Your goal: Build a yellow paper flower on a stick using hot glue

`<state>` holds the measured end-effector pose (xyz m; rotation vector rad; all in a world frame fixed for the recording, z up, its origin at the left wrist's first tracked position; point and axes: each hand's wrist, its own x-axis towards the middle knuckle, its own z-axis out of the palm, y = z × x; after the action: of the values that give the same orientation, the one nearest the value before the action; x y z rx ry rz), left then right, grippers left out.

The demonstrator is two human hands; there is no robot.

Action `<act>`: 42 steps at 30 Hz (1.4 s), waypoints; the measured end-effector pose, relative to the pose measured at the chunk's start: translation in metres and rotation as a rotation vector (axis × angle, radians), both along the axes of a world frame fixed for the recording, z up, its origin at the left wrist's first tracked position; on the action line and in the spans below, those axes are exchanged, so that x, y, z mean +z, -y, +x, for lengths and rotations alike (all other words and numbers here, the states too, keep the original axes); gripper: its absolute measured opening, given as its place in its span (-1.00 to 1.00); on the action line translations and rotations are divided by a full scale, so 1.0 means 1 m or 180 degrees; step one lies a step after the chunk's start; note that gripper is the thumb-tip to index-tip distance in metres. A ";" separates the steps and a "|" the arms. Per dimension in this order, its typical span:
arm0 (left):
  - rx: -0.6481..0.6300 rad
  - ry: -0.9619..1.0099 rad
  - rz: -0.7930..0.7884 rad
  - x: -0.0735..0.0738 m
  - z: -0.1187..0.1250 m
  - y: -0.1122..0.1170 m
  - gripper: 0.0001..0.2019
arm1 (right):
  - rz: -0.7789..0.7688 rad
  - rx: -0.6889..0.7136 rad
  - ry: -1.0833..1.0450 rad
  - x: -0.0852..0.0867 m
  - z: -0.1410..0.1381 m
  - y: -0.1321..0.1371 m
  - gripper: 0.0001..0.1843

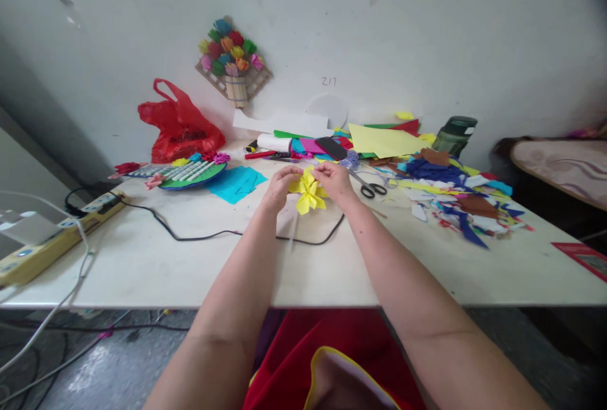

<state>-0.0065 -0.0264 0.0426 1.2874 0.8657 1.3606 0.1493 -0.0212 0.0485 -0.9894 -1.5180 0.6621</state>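
Both my hands meet over the middle of the white table [156,274] at a yellow paper flower [309,193] with pointed petals. My left hand [281,187] pinches its left side, and my right hand [333,182] pinches a petal at the upper right. The fingertips partly cover the flower's back edge. Just right of my right hand lie black-handled scissors [372,189]. Blue paper squares [236,182] rest on the table to the left of my left hand.
A black cable [190,237] runs across the table from a yellow power strip [61,239]. Paper scraps [467,201] heap at the right, near a dark green bottle [455,135]. A red plastic bag [180,122] and a green craft board [194,179] stand back left.
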 end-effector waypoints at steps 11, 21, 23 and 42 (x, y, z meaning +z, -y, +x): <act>-0.0226 -0.0340 -0.0191 0.005 0.001 0.008 -0.71 | -0.0142 0.0092 -0.0047 -0.002 -0.002 0.000 -0.78; 0.0232 -0.0138 -0.0161 -0.001 -0.001 -0.003 -0.77 | -0.0034 -0.0032 0.0129 0.005 0.002 0.005 -0.78; 0.0486 0.0095 -0.0213 0.000 -0.005 -0.005 -0.77 | -0.0060 -0.0294 0.0104 0.004 0.010 0.000 -0.76; 0.0771 0.0536 -0.0240 -0.004 -0.017 -0.009 -0.75 | -0.1614 -0.1712 0.3462 0.003 0.054 -0.008 -0.59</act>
<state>-0.0238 -0.0174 0.0382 1.0181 0.9687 1.5856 0.2037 -0.0136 0.0515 -2.2887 -1.8614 0.0600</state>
